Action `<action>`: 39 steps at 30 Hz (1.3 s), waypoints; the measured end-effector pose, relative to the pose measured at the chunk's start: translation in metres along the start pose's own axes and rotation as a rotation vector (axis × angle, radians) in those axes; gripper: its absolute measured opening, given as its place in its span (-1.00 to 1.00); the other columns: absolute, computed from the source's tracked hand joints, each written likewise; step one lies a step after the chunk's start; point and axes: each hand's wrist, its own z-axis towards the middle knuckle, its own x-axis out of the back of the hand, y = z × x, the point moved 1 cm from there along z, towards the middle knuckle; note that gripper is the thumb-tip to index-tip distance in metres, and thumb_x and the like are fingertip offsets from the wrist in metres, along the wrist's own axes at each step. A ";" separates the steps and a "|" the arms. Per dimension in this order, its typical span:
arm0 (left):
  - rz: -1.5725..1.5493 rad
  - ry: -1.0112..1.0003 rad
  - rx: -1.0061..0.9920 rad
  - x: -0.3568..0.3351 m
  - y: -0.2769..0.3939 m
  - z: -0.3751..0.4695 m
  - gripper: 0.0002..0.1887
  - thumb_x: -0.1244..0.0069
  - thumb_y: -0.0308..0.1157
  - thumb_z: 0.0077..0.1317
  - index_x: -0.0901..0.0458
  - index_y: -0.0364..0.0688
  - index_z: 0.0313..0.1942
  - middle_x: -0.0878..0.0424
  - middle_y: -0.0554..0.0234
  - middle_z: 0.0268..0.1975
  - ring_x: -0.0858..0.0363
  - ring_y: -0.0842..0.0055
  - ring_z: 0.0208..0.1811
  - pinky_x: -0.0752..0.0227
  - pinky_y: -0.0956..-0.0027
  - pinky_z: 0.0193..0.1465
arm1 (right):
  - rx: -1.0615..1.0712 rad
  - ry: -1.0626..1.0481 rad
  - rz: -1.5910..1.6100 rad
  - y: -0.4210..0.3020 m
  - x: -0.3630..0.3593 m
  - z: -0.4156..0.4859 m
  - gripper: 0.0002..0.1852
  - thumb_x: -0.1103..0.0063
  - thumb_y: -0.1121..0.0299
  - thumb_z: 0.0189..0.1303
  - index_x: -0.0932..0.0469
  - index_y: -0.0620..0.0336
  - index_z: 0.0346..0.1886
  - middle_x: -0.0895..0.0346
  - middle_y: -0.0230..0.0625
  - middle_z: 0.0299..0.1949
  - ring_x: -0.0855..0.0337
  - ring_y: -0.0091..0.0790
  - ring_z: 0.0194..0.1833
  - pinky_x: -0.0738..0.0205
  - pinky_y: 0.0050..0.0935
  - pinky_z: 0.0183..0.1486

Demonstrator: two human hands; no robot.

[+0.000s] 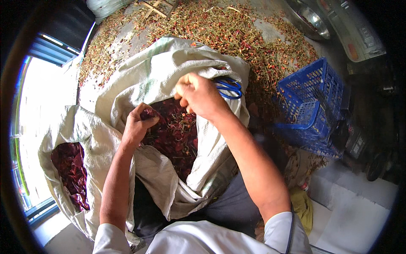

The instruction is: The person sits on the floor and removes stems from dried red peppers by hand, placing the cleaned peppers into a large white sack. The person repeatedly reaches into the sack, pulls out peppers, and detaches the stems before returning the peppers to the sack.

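A white woven sack (136, 76) with faint green stripes stands before me, its mouth folded back. Inside are dark red dried chillies (182, 152), with pale stem bits scattered over them. At the left of the opening, my left hand (139, 122) pinches some dried red chillies (148, 113) between thumb and fingers. My right hand (196, 96) hovers over the upper right of the opening with its fingers curled; whether they hold anything is hidden. Blue-handled scissors (230, 88) lie on the sack's fold beside my right wrist, their blades out of sight.
A second white sack (98, 149) at the left holds more dried red chillies (71, 177). Cut stems (222, 28) litter the floor beyond. To the right are a blue plastic basket (320, 85) and a metal basin (312, 20). A small wooden stool (155, 9) is at the top.
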 end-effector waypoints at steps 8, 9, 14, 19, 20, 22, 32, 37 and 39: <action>-0.426 0.008 0.142 -0.009 0.027 -0.003 -0.77 -0.24 -0.56 0.19 -0.56 -0.23 -0.18 -0.65 0.33 -0.34 -0.63 0.58 -0.38 -0.54 0.44 -0.24 | 0.157 -0.044 -0.409 0.016 -0.031 -0.007 -0.65 -0.48 0.23 0.07 -0.61 0.32 -0.25 -0.70 0.04 -0.30 -0.75 0.01 -0.19 -0.59 -0.18 -0.10; -0.422 -0.011 0.125 -0.010 0.028 -0.002 -0.77 -0.24 -0.56 0.19 -0.57 -0.24 -0.18 -0.66 0.32 -0.33 -0.63 0.58 -0.38 -0.55 0.44 -0.24 | 0.158 -0.044 -0.416 0.017 -0.033 -0.008 -0.64 -0.46 0.21 0.09 -0.61 0.33 -0.24 -0.69 0.07 -0.29 -0.75 0.03 -0.19 -0.59 -0.15 -0.10; -0.466 -0.033 0.192 -0.011 0.030 -0.004 -0.78 -0.23 -0.56 0.20 -0.63 -0.29 -0.14 -0.69 0.30 -0.30 -0.65 0.58 -0.35 -0.58 0.42 -0.21 | 0.214 -0.045 -0.333 0.021 -0.039 -0.007 -0.69 -0.38 0.24 0.15 -0.61 0.33 -0.23 -0.68 0.09 -0.33 -0.75 0.06 -0.23 -0.59 -0.12 -0.13; -0.569 -0.032 0.179 -0.013 0.031 -0.002 -0.79 -0.24 -0.51 0.24 -0.64 -0.31 -0.14 -0.70 0.34 -0.29 -0.61 0.66 -0.34 -0.51 0.49 -0.20 | 0.335 0.032 -0.437 0.025 -0.038 -0.007 -0.80 -0.22 0.36 0.28 -0.58 0.36 -0.24 -0.66 0.06 -0.36 -0.73 0.05 -0.25 -0.58 -0.11 -0.17; -0.534 -0.024 0.190 -0.013 0.030 -0.002 -0.80 -0.23 -0.51 0.25 -0.64 -0.31 -0.13 -0.70 0.35 -0.29 -0.60 0.66 -0.34 -0.51 0.50 -0.19 | 0.400 0.046 -0.519 0.026 -0.039 -0.009 -0.81 -0.20 0.37 0.29 -0.57 0.36 -0.23 -0.66 0.03 -0.37 -0.74 0.01 -0.26 -0.59 -0.13 -0.18; -0.401 -0.041 0.132 -0.014 0.030 -0.001 -0.82 -0.21 -0.50 0.28 -0.64 -0.32 -0.13 -0.69 0.36 -0.29 -0.59 0.68 -0.34 -0.49 0.51 -0.20 | 0.569 0.087 -0.775 0.026 -0.041 -0.013 -0.88 -0.17 0.42 0.24 -0.52 0.28 -0.34 -0.62 0.00 -0.42 -0.73 0.02 -0.32 -0.64 -0.11 -0.22; -0.481 0.056 0.059 -0.025 0.036 -0.010 -0.90 -0.13 -0.50 0.32 -0.62 -0.30 -0.19 -0.63 0.37 -0.36 -0.55 0.65 -0.39 -0.43 0.51 -0.29 | 0.499 0.171 -0.580 0.033 -0.054 -0.016 -0.88 -0.11 0.45 0.28 -0.47 0.32 -0.28 -0.61 0.01 -0.39 -0.69 0.08 -0.29 -0.57 -0.08 -0.17; -0.717 0.028 0.060 -0.024 0.028 -0.006 -0.83 -0.19 -0.48 0.30 -0.60 -0.30 -0.16 -0.69 0.26 -0.29 -0.64 0.56 -0.33 -0.54 0.45 -0.20 | 0.064 0.059 0.099 0.031 -0.057 -0.013 -0.78 -0.04 0.37 0.36 -0.51 0.40 -0.16 -0.61 -0.13 -0.47 -0.68 -0.24 -0.35 -0.54 -0.21 -0.28; -0.804 -0.014 0.036 -0.022 0.025 -0.004 -0.82 -0.20 -0.48 0.29 -0.60 -0.29 -0.15 -0.71 0.21 -0.26 -0.67 0.52 -0.31 -0.58 0.42 -0.17 | -0.051 -0.052 0.422 0.029 -0.057 -0.015 -0.79 -0.06 0.33 0.40 -0.50 0.33 -0.13 -0.49 -0.37 -0.43 -0.46 -0.57 -0.45 -0.38 -0.50 -0.48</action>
